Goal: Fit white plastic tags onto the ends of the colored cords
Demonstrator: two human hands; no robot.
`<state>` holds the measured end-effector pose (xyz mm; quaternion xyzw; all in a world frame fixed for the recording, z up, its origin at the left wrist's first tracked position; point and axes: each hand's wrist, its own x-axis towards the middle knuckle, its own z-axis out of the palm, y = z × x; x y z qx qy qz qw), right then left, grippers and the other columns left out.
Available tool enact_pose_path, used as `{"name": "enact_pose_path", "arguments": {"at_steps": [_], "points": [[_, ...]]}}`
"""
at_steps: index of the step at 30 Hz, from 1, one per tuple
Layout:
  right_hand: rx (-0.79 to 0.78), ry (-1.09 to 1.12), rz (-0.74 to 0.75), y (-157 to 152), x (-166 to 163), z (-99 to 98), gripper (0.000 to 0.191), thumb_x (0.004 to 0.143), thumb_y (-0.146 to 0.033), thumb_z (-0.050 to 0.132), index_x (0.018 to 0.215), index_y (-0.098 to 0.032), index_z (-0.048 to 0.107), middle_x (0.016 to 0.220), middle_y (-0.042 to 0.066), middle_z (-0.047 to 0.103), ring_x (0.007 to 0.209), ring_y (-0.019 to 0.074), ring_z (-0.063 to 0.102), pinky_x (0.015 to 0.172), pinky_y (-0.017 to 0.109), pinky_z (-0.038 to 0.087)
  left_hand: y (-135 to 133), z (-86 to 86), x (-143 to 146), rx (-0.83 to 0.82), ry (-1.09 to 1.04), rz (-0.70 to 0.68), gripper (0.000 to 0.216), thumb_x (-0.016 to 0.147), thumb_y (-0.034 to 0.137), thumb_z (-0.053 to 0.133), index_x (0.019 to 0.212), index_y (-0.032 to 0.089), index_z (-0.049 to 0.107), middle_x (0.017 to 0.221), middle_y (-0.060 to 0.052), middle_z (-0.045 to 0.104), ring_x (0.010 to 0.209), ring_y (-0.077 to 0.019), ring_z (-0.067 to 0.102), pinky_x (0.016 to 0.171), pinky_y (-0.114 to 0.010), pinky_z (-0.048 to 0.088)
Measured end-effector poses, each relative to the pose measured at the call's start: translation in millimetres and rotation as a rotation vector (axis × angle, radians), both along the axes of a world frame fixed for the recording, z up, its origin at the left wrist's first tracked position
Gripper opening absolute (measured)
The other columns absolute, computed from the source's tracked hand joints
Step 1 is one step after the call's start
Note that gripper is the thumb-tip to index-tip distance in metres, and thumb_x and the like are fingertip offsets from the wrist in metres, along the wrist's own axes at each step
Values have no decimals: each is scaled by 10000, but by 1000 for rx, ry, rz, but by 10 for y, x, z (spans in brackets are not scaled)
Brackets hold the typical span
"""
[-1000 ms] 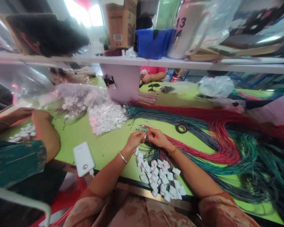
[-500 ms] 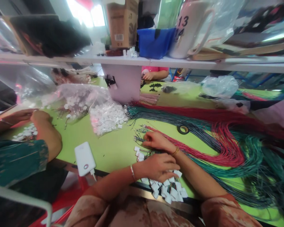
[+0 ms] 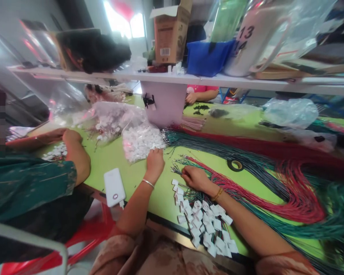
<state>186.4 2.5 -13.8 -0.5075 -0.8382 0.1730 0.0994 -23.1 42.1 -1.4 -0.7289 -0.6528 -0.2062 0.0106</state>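
Observation:
My left hand [image 3: 155,165] is at the near right corner of a clear plastic bag of small white connectors [image 3: 141,142]. Its fingers are bent and pressed together, and the fingertips are hidden among the bag's edge and connectors. My right hand [image 3: 195,178] is closed on thin wires at the stripped tips of a bundle of red and green wires [image 3: 232,189]. Below it, white connectors with wires attached [image 3: 206,221] lie in a pile at the table's front edge.
A white power bank [image 3: 114,187] with a cable lies left. A roll of black tape [image 3: 235,165] rests by the long dark wires [image 3: 200,143]. A co-worker's arm [image 3: 77,156] is at the left. A shelf [image 3: 166,78] crosses above, bearing a blue bin [image 3: 208,57].
My left hand has moved from above the connector pile, forward and left to the bag. My right hand stays at the wire tips. The view has shifted left.

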Motion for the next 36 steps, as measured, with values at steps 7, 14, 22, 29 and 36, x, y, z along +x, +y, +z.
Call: {"name": "enact_pose_path", "arguments": {"at_steps": [7,14,22,29,36], "points": [[36,52,79,-4,52,16,134,883,-256,488,854,-170,587,791,38,622,710,149,509,642,252,297,234,-232,-125,15,-46,169,356,890,161,371,1137,66,608,1165,-214,579,1124,-307,486,938,-435,395],[33,101,80,-9,60,-17,139,879,-256,487,815,-170,574,754,34,606,675,146,487,623,256,285,378,-148,-206,31,-59,359,703,849,514,501,1438,151,377,1526,-209,276,1403,-379,210,1096,-523,187],[43,94,98,3,72,-54,137,877,-265,483,840,-169,574,792,45,603,701,155,499,646,263,313,224,-178,-117,-43,-70,240,539,857,446,523,1327,181,505,1490,-213,338,1311,-362,368,1019,-472,311],[71,18,188,-45,95,-24,153,902,-256,453,857,-162,566,824,58,587,736,163,502,698,269,332,129,-206,20,-6,-140,50,482,823,406,610,1246,186,535,1445,-169,376,1269,-294,420,1008,-387,337],[52,73,145,-33,111,-53,201,928,-251,420,842,-163,579,809,56,587,743,158,506,695,256,337,100,-65,-34,-165,-62,57,725,681,511,734,1317,251,501,1444,-152,400,1195,-335,492,950,-430,360]]}}
